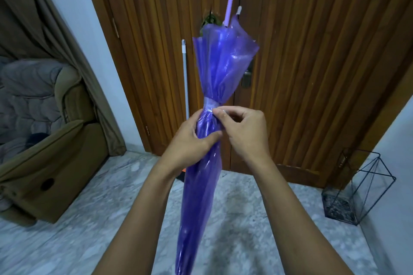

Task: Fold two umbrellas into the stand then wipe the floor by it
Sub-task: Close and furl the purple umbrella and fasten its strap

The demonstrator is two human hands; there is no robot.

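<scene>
Grey marble floor (245,219) meets a wooden door (312,73) at twelve o'clock, with an armchair (55,140) at nine and the wire stand (339,210) at four. At centre the furled purple umbrella (221,69), handle up, partly hides a white pole (185,78). The left hand (190,143) grips its middle and the right hand (243,131) pinches its strap (210,105).

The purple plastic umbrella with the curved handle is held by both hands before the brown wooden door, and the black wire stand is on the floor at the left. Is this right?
No: the head view shows the black wire stand on the floor at the right, not the left. The left hand and right hand hold the purple plastic umbrella before the brown wooden door.
</scene>
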